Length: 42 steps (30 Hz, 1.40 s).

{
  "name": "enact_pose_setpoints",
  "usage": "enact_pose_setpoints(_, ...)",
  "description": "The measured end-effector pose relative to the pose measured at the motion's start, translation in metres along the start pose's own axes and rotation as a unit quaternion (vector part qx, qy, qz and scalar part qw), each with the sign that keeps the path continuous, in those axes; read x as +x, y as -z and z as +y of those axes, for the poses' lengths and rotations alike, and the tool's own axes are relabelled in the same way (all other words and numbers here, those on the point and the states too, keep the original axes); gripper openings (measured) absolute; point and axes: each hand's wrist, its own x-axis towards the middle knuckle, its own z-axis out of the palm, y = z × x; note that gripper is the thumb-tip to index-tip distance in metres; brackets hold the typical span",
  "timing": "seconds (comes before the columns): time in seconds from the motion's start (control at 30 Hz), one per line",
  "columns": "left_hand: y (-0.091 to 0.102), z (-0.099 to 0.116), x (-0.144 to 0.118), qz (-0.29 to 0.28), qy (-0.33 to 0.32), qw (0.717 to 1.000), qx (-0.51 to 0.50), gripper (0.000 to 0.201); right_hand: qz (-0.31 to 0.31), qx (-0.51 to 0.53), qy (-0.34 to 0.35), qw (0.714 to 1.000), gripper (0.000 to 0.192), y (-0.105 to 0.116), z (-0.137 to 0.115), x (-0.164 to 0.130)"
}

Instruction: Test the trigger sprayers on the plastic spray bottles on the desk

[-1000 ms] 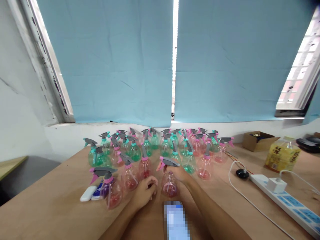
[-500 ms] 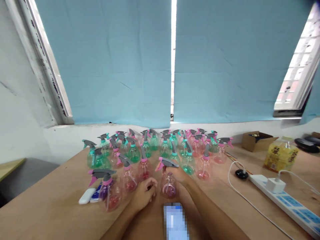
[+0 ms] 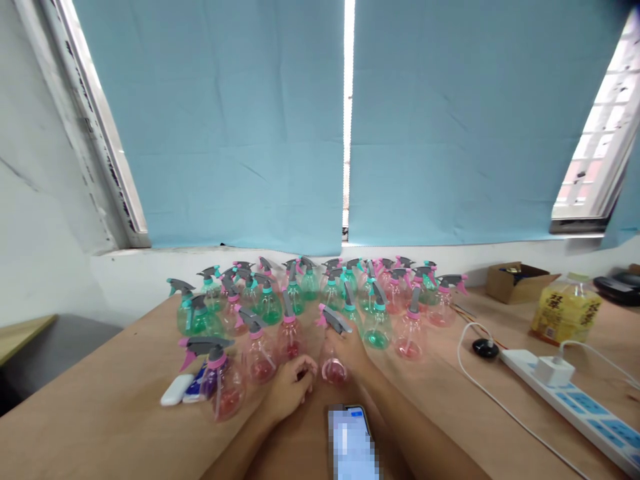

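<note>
My right hand (image 3: 350, 343) grips a clear pink spray bottle (image 3: 334, 369) by its upper part, just under the grey trigger head with pink trim. The bottle stands close to upright in front of several others; the fingers partly hide its neck. My left hand (image 3: 294, 387) rests on the table to the left of it, fingers loosely curled with nothing visible in them. Near that hand are a pink spray bottle (image 3: 261, 357) and another pink spray bottle (image 3: 291, 337). A phone (image 3: 353, 443) with a blurred screen lies in front of my hands.
Rows of green and pink spray bottles (image 3: 377, 327) fill the table's back. At left, a pink bottle (image 3: 230, 393) stands by a white case (image 3: 177, 390) and a blue packet (image 3: 197, 387). At right are a power strip (image 3: 575, 403), a cardboard box (image 3: 517, 283) and a yellow-liquid jug (image 3: 565, 310).
My right hand and the pink spray bottle have shifted slightly away from me, and the bottle's head has tilted a little. The left hand stays where it was.
</note>
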Motion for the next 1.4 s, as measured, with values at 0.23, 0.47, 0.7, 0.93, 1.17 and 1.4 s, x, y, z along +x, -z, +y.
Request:
enact_pose_setpoints(0.23, 0.004, 0.016, -0.009, -0.085, -0.013, 0.996, -0.017, 0.024, 0.146, -0.123, 0.077, 0.979, 0.026, -0.013, -0.003, -0.005)
enact_pose_setpoints(0.47, 0.005, 0.027, -0.015, -0.12, -0.034, 0.992, -0.021, 0.043, 0.135, -0.168, 0.118, 0.969, 0.032, -0.019, 0.01, 0.005)
enact_pose_setpoints(0.7, 0.004, 0.012, -0.013, -0.068, -0.009, 0.998, -0.006, 0.054, 0.134, -0.21, 0.161, 0.955, 0.037, -0.033, 0.022, 0.026)
enact_pose_setpoints(0.93, 0.0, 0.013, -0.009, -0.041, 0.026, 0.999, 0.019, 0.059, 0.142, -0.192, 0.144, 0.96, 0.039, -0.038, 0.014, 0.029)
enact_pose_setpoints(1.17, 0.001, 0.026, -0.006, -0.058, 0.002, 0.998, 0.001, 0.051, 0.152, -0.219, 0.223, 0.938, 0.038, -0.022, -0.027, 0.015)
enact_pose_setpoints(1.4, 0.001, 0.024, -0.005, -0.058, 0.007, 0.998, 0.0, 0.05, 0.197, -0.334, 0.158, 0.908, 0.045, 0.022, -0.032, 0.058)
